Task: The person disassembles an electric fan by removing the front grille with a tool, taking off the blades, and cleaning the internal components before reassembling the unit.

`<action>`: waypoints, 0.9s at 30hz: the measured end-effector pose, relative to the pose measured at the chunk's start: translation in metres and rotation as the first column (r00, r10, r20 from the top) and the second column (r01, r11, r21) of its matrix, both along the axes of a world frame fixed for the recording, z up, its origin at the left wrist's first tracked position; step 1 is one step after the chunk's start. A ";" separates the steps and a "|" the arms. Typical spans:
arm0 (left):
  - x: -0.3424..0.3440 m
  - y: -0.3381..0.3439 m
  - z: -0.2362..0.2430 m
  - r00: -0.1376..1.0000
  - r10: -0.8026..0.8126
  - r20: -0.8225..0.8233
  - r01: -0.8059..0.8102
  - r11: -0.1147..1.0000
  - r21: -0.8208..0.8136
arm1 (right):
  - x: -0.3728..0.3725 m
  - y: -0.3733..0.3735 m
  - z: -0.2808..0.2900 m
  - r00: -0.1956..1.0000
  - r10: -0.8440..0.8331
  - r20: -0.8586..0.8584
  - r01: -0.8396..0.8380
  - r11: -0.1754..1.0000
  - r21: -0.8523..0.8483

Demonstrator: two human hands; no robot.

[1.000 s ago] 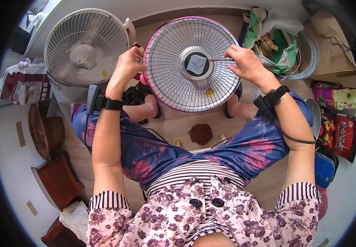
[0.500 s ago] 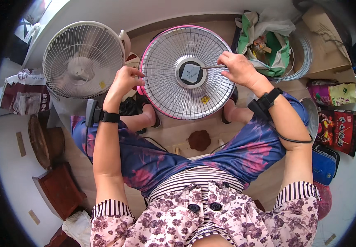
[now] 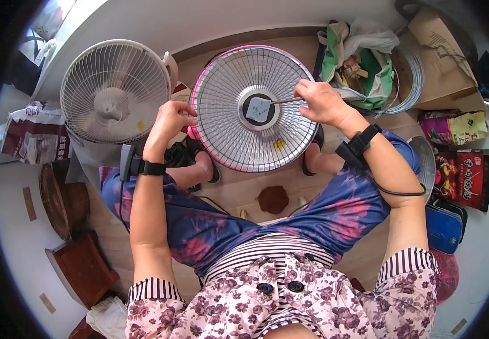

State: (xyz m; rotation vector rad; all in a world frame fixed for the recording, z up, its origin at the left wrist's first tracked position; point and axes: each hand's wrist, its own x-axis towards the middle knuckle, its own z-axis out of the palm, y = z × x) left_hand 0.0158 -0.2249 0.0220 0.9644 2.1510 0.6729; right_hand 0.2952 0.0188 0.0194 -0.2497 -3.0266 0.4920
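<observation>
A round electric heater with a pink rim, dark wire grille and silver reflector stands upright between my feet. My left hand has its fingers closed at the heater's left rim. A thin metal rod is pinched in my right hand, over the right half of the grille. Its tip points left and meets the edge of a pale label at the dark centre disc. Whether the tip touches the label or only lies over it, I cannot tell. My fingers hide the rod's other end.
A white fan stands left of the heater. To the right are a green and white bag, a coil of wire, a cardboard box, snack packets and a blue case. A wooden stool is at left.
The heater and surroundings sit slightly lower in the picture. The label looks turned a little relative to the centre disc. Both hands stay at the heater, the rod still in my right hand.
</observation>
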 end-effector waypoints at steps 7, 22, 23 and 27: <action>0.003 0.002 0.006 1.000 -0.001 0.004 0.002 1.000 -0.008 | 0.001 0.001 0.000 1.000 0.010 -0.014 -0.009 0.999 0.046; 0.008 0.002 0.004 0.991 -0.058 -0.124 0.058 0.998 -0.003 | -0.002 0.006 0.000 0.999 0.008 -0.051 -0.004 0.997 0.076; 0.007 0.003 0.006 0.991 -0.060 -0.123 0.055 0.998 -0.040 | -0.003 0.004 0.003 0.998 0.014 -0.054 -0.011 0.998 0.058; 0.009 0.003 0.006 0.988 -0.076 -0.134 0.071 0.996 -0.047 | -0.003 0.004 0.003 0.999 0.019 -0.037 -0.017 0.999 0.050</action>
